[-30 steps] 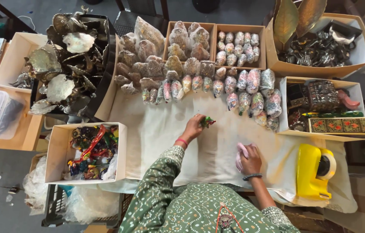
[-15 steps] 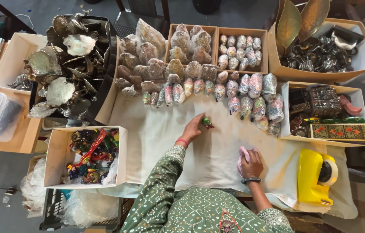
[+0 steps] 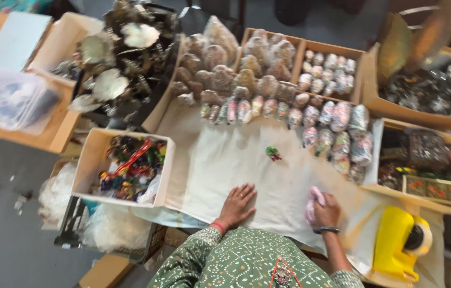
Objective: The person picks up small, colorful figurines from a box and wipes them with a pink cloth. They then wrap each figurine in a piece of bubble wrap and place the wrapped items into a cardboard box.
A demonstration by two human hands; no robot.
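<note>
With the small green figurine point(image 3: 273, 153) set down alone mid-frame on the white cloth point(image 3: 209, 165) and apparently done, the left hand point(image 3: 237, 205) rests flat, fingers spread, while the right hand point(image 3: 325, 210) clamps a pink rag point(image 3: 313, 204), wrapped pieces point(image 3: 310, 114) lined above.

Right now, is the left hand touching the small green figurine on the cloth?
Apart. The head view shows the left hand flat on the cloth, with bare cloth between it and the green figurine.
</note>
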